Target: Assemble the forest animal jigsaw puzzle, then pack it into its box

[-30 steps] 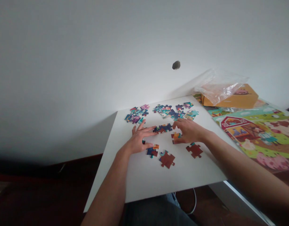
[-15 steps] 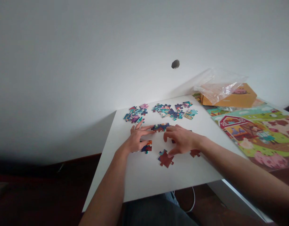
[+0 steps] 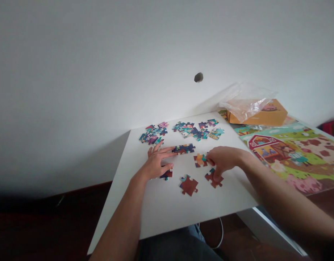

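My left hand [image 3: 156,163] lies with its fingers spread. Its fingertips touch the left end of a dark blue joined puzzle strip [image 3: 184,148]; by its thumb is a dark puzzle piece [image 3: 167,175], partly covered. My right hand [image 3: 225,159] is curled, with the thumb pressed on a brown puzzle piece [image 3: 211,177]. Its bent fingers are beside an orange and teal puzzle piece [image 3: 200,160], whose right edge they hide. Another brown puzzle piece [image 3: 188,185] lies flat between the hands, nearer the front.
Loose puzzle pieces lie in a left pile [image 3: 152,135] and a right pile [image 3: 196,131] at the back of the white table [image 3: 167,210]. Right of them are a farm picture sheet [image 3: 297,156], an orange box [image 3: 264,114] and a clear plastic bag [image 3: 245,101]. A wall rises behind.
My right hand has moved right, away from the strip and the front brown piece, uncovering the orange and teal piece. The brown piece under its thumb has shifted left. My left hand stays put.
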### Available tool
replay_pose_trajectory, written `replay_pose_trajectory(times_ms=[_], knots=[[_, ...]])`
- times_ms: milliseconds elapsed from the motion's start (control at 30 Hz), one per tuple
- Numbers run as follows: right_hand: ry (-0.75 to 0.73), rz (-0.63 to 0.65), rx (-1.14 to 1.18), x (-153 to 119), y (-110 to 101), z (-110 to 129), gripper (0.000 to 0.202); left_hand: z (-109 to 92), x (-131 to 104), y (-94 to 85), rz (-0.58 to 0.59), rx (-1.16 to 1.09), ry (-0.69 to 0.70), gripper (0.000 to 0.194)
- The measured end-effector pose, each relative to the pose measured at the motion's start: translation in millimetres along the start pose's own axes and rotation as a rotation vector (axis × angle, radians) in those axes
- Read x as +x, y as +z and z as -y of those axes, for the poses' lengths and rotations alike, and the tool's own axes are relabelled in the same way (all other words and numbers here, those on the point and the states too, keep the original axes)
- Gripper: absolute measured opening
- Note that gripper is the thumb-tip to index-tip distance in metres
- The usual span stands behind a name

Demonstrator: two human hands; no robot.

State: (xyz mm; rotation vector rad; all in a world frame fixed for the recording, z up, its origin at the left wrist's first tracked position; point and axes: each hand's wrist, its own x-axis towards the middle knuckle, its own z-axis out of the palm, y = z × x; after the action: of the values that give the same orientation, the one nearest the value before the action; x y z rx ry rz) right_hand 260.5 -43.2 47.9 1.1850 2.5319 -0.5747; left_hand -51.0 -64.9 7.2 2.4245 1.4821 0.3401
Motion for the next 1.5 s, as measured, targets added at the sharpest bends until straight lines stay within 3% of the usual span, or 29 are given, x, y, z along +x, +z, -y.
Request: replay_pose_trajectory(times_ms=[100,233,400,567,667,833,1000,1200,1500], knots=[[-0.107,-0.16,-0.017,8.4,5.3,24.8,0.042,-3.4,-0.5,-1.7,0.013,-0.003,-0.009,0.047],[-0.119,-0.305,-0.041,22.4,13.4,42.8,0.036,-7.5,-1.0,-3.0,0.022,0.002,-0.004,0.048],[-0.05,-0.352,-0.018,35.3,18.2,48.5,0.045,-6.6,0.1,0.1,0.047,0.027,0.031,0.077],[-0.039,-0.372,-0.029,30.7,18.9,50.3,0.065,-5.2,0.1,1.5,0.06,0.032,0.034,0.082],[-0.048,-0.381,-0.013,27.6,18.5,49.5,0.062,-5.5,-0.3,0.7,0.067,0.028,0.036,0.084],[-0.086,-0.344,0.09,28.9,15.0,42.9,0.035,-7.4,0.9,0.4,0.041,0.013,0.023,0.066],[-0.159,-0.369,0.158,36.7,18.2,35.7,0.026,-9.4,3.0,1.2,-0.034,-0.003,0.018,0.044],[-0.252,-0.469,0.169,41.4,21.4,31.7,0.022,-8.6,3.4,2.3,-0.04,-0.024,0.028,0.044],[-0.208,-0.507,0.072,45.2,25.9,31.5,0.03,-8.2,4.0,4.2,-0.075,-0.032,0.032,0.046]])
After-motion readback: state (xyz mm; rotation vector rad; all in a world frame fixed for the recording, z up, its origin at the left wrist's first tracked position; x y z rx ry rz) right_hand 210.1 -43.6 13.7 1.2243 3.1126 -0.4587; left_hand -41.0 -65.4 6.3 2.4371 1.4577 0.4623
